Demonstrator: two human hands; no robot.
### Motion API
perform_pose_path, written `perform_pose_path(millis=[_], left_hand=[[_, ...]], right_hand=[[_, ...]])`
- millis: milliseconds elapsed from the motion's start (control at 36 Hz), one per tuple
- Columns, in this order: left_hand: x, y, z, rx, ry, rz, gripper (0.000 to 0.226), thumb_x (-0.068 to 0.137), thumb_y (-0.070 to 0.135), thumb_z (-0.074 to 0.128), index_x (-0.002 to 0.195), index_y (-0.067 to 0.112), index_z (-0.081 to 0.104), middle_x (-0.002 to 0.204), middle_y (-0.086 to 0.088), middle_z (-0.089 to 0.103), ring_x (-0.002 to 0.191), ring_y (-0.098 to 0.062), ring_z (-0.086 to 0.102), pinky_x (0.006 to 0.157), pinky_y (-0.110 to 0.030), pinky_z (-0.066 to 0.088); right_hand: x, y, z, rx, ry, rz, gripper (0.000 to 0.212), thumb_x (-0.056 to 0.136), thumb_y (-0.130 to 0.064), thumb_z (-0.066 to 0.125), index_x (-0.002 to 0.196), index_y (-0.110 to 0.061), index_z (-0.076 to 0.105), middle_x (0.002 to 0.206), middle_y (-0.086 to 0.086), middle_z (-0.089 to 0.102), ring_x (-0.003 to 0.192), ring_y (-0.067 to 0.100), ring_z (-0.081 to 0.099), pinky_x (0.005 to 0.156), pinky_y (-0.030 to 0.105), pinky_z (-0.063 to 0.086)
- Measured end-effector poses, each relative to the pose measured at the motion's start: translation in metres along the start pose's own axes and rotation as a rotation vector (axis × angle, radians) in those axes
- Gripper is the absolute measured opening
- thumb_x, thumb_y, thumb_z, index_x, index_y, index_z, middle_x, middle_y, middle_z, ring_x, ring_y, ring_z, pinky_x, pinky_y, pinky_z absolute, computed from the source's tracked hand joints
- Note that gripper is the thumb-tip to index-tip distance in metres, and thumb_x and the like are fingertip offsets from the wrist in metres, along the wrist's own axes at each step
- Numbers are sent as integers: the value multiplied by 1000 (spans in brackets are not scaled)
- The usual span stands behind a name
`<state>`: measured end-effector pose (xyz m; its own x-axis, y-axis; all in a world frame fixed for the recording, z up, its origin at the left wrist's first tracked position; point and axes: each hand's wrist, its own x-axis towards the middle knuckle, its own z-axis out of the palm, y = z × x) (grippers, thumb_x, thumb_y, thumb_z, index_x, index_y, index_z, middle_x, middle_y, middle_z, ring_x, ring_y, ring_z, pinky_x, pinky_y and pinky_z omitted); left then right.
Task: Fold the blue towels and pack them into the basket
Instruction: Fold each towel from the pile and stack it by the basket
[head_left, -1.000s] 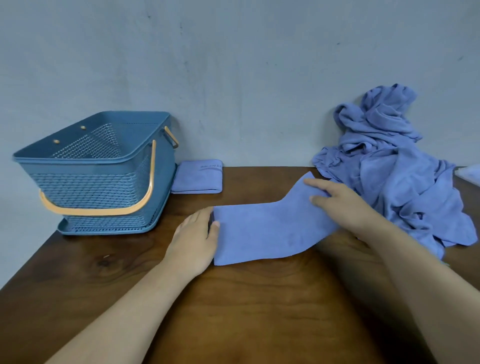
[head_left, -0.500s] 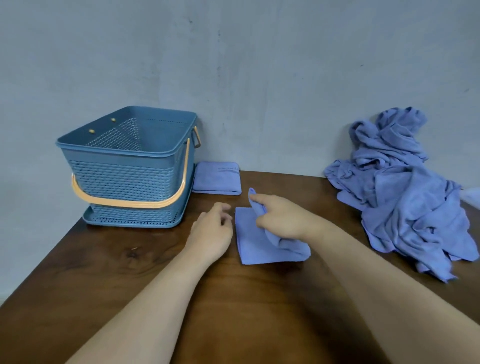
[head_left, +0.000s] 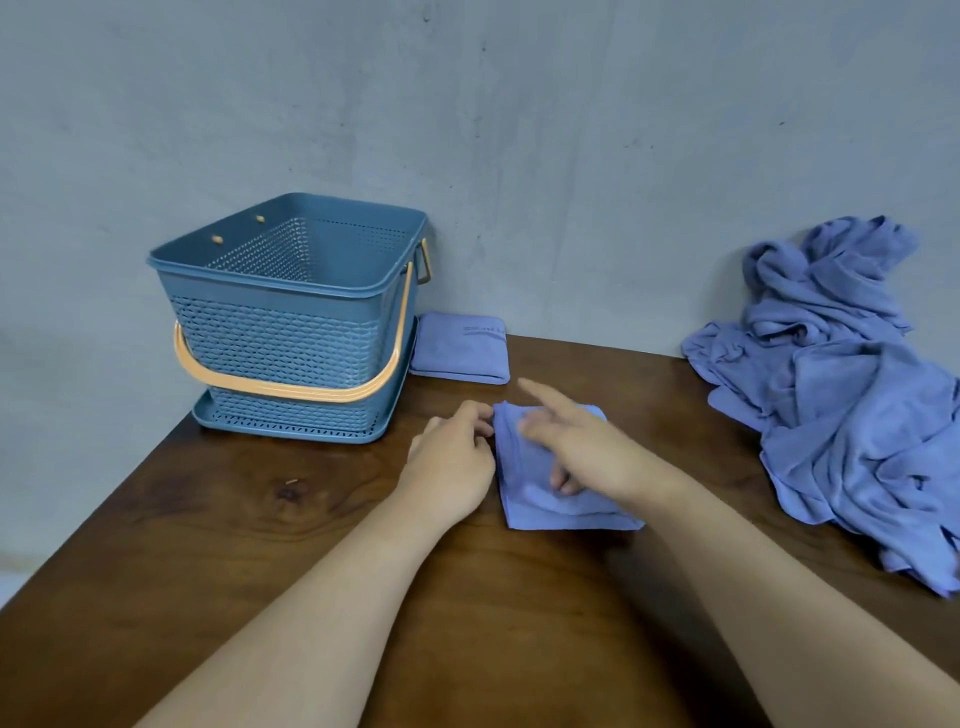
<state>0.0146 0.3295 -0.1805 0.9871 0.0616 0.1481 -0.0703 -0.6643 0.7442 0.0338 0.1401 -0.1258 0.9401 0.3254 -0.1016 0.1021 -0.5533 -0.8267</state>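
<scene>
Flatten towel (head_left: 563, 512) under right hand (head_left: 584, 449), fingers spread and loose. Steady left edge with left hand (head_left: 449, 462), fingers curled, grip not discernible. Square corners before transfer to basket (head_left: 275, 338)

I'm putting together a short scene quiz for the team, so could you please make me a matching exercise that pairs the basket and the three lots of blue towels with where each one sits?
Things
1. basket
2. folded towel with a printed mark
3. towel being handled
4. crumpled towel heap

Places
A. right side of the table
B. mid-table, under the right hand
C. back left corner of the table
D. back edge, just right of the basket

Pairs: 1-C, 2-D, 3-B, 4-A
</scene>
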Motion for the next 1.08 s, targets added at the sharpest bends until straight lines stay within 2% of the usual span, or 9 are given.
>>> perform_pose_path(millis=[83,222,361,528,611,722,806,972,1083], left_hand=[[0,1,-1,-64,16,-30,41,107,17,41,138,39,56,116,24,67,125,-8,48,110,-38,42],[-3,3,-1,-33,3,-6,39,107,19,43,136,40,57,114,26,65,123,-5,49,114,-39,41],[-2,2,0,18,-18,29,41,108,24,44,141,45,57,134,24,65,137,-7,45,120,-36,33],[-6,3,2,170,-76,69,44,112,33,38,153,47,49,153,12,54,145,-10,35,118,-31,20],[-8,7,2,150,-36,64,40,113,32,38,148,42,54,145,12,59,142,-12,42,119,-34,29],[-12,19,5,126,87,132,30,111,38,43,135,34,60,126,15,62,121,-12,50,108,-42,44],[-20,30,15,183,95,252,34,106,44,49,136,31,60,123,19,58,113,-8,49,100,-35,44],[-22,24,30,392,-118,129,58,111,51,34,166,33,29,172,14,26,157,-9,21,128,-34,20],[-24,25,31,485,-204,-11,67,111,57,15,171,30,3,179,10,0,164,-9,-6,133,-44,-4]], right_hand=[[5,3,-22,68,156,-53,38,106,-34,54,140,-50,56,126,-20,66,67,13,68,65,33,61],[3,35,-47,-446,107,-278,38,104,-27,63,142,-37,63,140,-20,60,125,-4,56,113,28,43],[-10,69,-42,-522,-49,-220,61,98,-70,54,155,-51,43,165,-32,28,153,-8,19,128,32,20],[-19,78,-27,-555,-77,-211,79,86,-91,43,157,-65,20,173,-28,-5,156,-6,-19,131,40,2],[-18,72,-26,-625,-126,-163,86,77,-102,36,152,-74,6,172,-27,-15,156,0,-27,131,46,-1],[-14,65,-25,-680,-171,-111,96,69,-107,37,151,-75,-1,173,-24,-18,156,6,-29,131,51,-1],[-12,60,-25,-670,-173,-89,101,67,-105,43,154,-72,3,174,-20,-14,158,8,-25,130,53,1],[-10,52,-25,-590,-148,-105,97,68,-96,55,154,-64,23,173,-20,4,159,5,-7,128,59,3],[-15,72,-37,-203,19,-212,55,92,-58,72,144,-53,52,164,-25,32,155,-4,15,131,40,15]])
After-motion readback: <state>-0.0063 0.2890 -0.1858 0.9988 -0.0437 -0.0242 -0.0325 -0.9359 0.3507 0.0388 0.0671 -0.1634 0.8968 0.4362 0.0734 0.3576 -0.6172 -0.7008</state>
